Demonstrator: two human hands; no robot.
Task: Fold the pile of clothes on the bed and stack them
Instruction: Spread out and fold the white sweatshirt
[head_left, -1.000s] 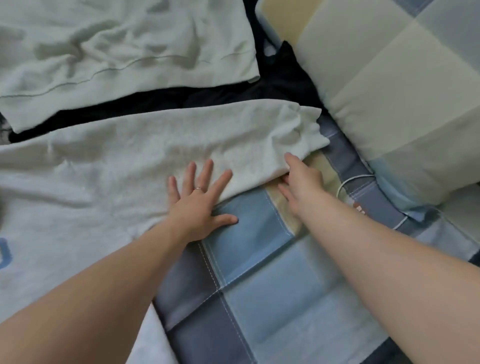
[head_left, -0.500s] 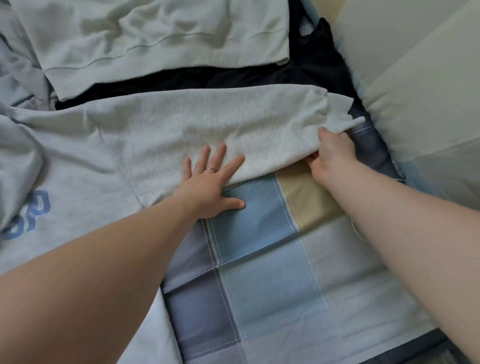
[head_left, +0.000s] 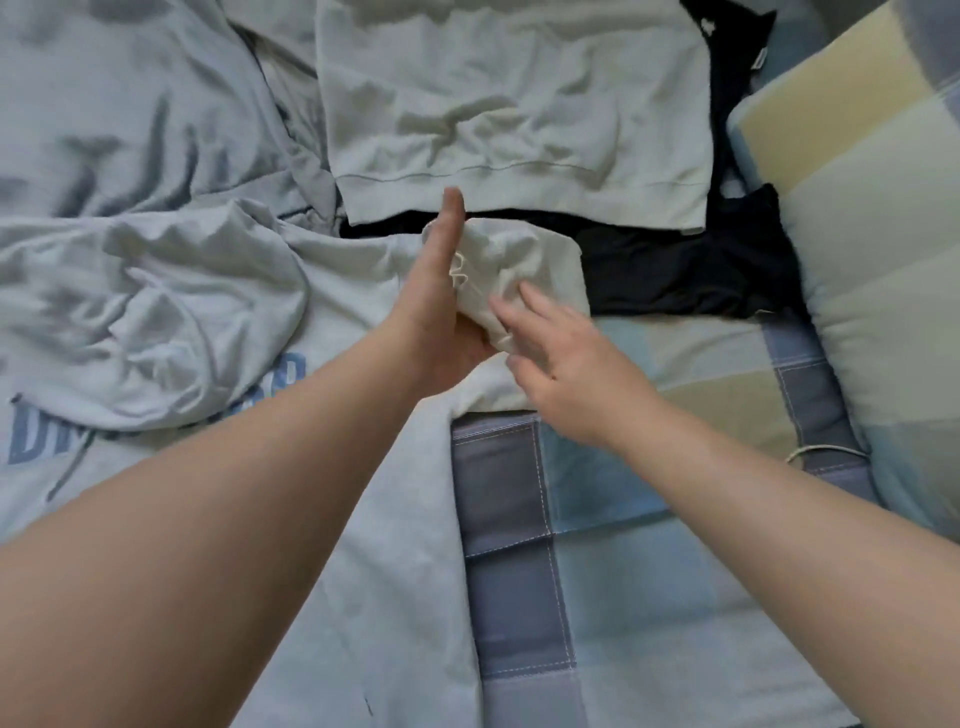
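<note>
A light grey sweatshirt (head_left: 156, 322) with blue letters lies spread over the left of the bed. Its right sleeve (head_left: 530, 265) is bunched and folded back toward the body. My left hand (head_left: 439, 296) stands on edge against the sleeve's fold, fingers straight and pointing away from me. Just right of it, my right hand (head_left: 561, 364) hovers with fingers spread and relaxed, its fingertips at the sleeve's cuff, holding nothing. A pale sweatshirt (head_left: 519, 104) lies flat beyond, over a black garment (head_left: 675, 275).
The checkered blue, grey and cream bed sheet (head_left: 623, 571) shows at the lower right. A patchwork pillow (head_left: 883, 249) lies along the right edge, with a white cable (head_left: 826, 449) beside it. More crumpled grey cloth (head_left: 130, 104) fills the upper left.
My right hand carried the sleeve's cuff leftward over the sleeve and let it go. My left hand turned from flat on the sleeve to standing on edge at the fold.
</note>
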